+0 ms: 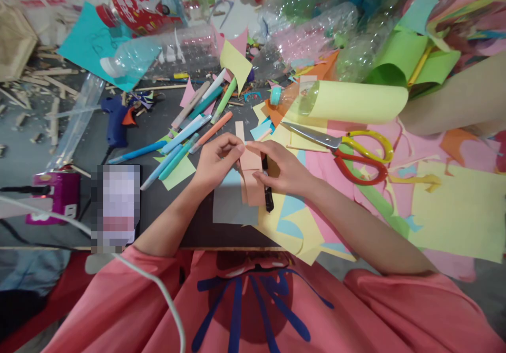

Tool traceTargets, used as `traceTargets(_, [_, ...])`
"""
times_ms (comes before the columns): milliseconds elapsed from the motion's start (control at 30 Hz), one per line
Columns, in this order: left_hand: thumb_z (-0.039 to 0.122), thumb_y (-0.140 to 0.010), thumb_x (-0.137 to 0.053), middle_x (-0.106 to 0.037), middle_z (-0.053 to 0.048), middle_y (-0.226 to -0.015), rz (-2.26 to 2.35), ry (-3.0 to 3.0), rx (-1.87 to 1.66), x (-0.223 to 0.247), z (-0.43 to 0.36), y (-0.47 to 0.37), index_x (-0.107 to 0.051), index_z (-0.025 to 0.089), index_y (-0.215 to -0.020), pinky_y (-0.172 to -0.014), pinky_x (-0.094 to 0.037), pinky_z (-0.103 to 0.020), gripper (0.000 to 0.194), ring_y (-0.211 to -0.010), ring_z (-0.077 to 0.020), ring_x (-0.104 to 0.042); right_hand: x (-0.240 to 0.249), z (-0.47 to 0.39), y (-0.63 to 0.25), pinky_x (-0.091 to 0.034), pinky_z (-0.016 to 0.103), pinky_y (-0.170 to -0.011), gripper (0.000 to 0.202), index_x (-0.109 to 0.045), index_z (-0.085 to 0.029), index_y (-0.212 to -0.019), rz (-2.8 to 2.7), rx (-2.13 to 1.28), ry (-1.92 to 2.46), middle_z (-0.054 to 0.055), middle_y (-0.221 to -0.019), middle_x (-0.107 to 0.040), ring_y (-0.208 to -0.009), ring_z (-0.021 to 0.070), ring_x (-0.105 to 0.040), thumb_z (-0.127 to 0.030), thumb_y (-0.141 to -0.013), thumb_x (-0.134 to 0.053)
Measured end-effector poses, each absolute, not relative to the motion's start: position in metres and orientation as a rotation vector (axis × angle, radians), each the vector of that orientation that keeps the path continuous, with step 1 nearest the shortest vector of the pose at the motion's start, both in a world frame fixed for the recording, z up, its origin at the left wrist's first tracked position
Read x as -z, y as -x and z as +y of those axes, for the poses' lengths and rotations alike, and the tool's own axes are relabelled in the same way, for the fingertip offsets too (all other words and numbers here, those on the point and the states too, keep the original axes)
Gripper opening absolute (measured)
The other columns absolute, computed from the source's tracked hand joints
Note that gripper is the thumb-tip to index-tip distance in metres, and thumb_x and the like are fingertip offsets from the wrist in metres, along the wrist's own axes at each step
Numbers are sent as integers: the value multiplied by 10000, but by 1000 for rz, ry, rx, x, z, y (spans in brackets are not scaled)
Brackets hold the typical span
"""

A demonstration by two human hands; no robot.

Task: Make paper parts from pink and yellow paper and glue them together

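Between my two hands is a folded strip of peach-coloured paper (253,187), with a narrow tab standing up at its far end. My left hand (221,158) pinches its upper left edge between thumb and fingers. On the other side, my right hand (279,166) grips the top right edge, its thumb against the paper's front. A black pen-like object (269,197) lies just beside the paper, partly hidden by my right hand. Below is a grey-blue sheet (229,205) on the dark table. Scissors (340,145) with red and yellow handles lie to the right.
Several markers (185,126) lie ahead of my left hand. A blue glue gun (116,121), a phone (120,200) and a purple power socket (55,197) are at left. Plastic bottles (169,50) line the back. Paper scraps cover the right, where another person's arm (458,95) reaches in.
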State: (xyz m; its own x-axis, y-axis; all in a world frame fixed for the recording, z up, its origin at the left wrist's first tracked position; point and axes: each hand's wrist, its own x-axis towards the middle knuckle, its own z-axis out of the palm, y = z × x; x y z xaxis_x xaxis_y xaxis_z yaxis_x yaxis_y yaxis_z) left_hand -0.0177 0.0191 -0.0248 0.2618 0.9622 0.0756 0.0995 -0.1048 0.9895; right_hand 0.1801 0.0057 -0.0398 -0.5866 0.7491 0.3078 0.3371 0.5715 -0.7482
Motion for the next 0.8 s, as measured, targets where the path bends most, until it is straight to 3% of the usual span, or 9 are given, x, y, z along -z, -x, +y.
traceTargets(400, [512,-845,-689,-545,26,-627,1077,-1490,-990,23,17,14,-583,194,-713,-484,-500,-218,359,-484,-91,-572,46,8,-179,-517,414,-868,475,-432,-309,-1422,-2151,-829,818,77,-1220,-678,-1035,244,-620,-394,-964,-526])
traceTargets(800, [417,-857,-664,-556,29,-606,1157,-1465,-953,20,17,17,-567,200,-722,-495,-472,-221,274,-496,-96,-550,44,9,-177,-535,448,-868,590,-270,-312,-1544,-2207,-907,816,102,-1254,-647,-1045,256,-606,-364,-986,-453])
